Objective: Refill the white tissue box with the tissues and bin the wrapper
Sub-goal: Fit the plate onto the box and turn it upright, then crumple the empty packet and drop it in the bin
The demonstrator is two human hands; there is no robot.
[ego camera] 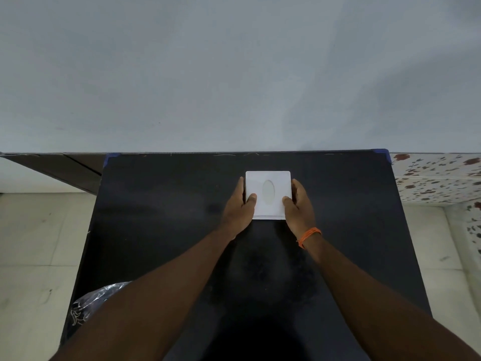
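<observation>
A square white tissue box [268, 178] with an oval slot in its top sits on the far middle of a black table [156, 204]. My left hand [240, 204] grips the box's left side, thumb resting on the lid. My right hand [299, 204], with an orange thread band at the wrist, grips the right side the same way. No tissues or wrapper are in view.
A bin lined with a shiny dark plastic bag [88, 306] stands on the tiled floor by the table's near left edge, partly hidden behind my left forearm. A grey wall rises right behind the table. Patterned tiles [437, 178] show at the right.
</observation>
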